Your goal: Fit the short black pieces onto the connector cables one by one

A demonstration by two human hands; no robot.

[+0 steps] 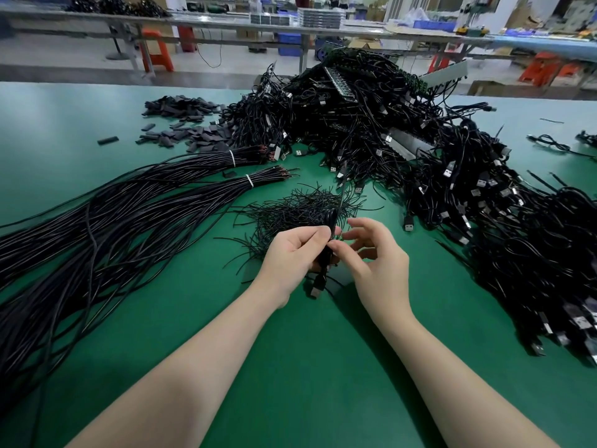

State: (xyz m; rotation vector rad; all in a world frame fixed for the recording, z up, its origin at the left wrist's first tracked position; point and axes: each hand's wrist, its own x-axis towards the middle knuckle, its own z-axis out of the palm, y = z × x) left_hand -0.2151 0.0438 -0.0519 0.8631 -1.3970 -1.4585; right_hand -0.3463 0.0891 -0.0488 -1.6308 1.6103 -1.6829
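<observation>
My left hand (295,255) is closed around a black USB connector cable (324,263); its plug (318,286) hangs below the fist and its thin end rises above the fingers. My right hand (376,258) pinches that cable at the thumb and forefinger, the other fingers spread. Just behind both hands lies a loose heap of thin short black pieces (303,206). Whether a piece sits on the held cable is hidden by the fingers.
A big tangled pile of USB cables (420,150) fills the right and far side of the green table (307,367). Two tied bundles of long black cables (113,215) run left. Flat black sleeves (190,127) lie scattered far left. Workbenches and orange stools stand beyond.
</observation>
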